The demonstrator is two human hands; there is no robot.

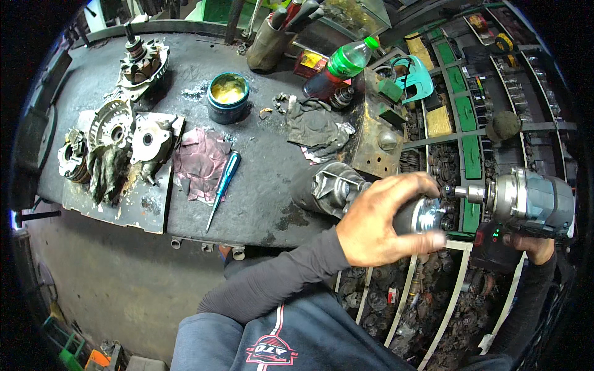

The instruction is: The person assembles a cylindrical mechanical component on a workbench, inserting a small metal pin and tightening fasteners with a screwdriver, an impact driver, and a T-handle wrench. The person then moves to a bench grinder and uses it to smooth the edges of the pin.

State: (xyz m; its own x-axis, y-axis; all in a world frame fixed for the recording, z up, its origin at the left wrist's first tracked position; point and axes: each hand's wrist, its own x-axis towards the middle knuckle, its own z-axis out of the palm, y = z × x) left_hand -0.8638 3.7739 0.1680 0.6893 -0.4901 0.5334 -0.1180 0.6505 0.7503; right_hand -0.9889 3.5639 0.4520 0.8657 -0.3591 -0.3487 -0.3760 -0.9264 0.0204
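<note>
My left hand (387,219) reaches across to the bench's right end, its thumb and fingers curved round the silvery end of a cylindrical metal motor (427,215), which looks like a starter motor. The motor's dark, ribbed housing (334,188) rests on the bench edge. At the far right, my right hand (537,248) is closed round a grey cordless impact wrench (532,198), mostly hidden behind its battery. The wrench's socket (467,193) points left toward the motor's end; whether they touch I cannot tell. A small green light glows on the black battery (498,244).
On the dark bench (266,179) lie a blue screwdriver (224,185), a pink rag (201,157), a grease tub (228,99) and grey rags (315,123). Alternator parts (148,139) sit left on a board. A bottle (340,68) stands behind. Part-filled racks (464,111) flank the right.
</note>
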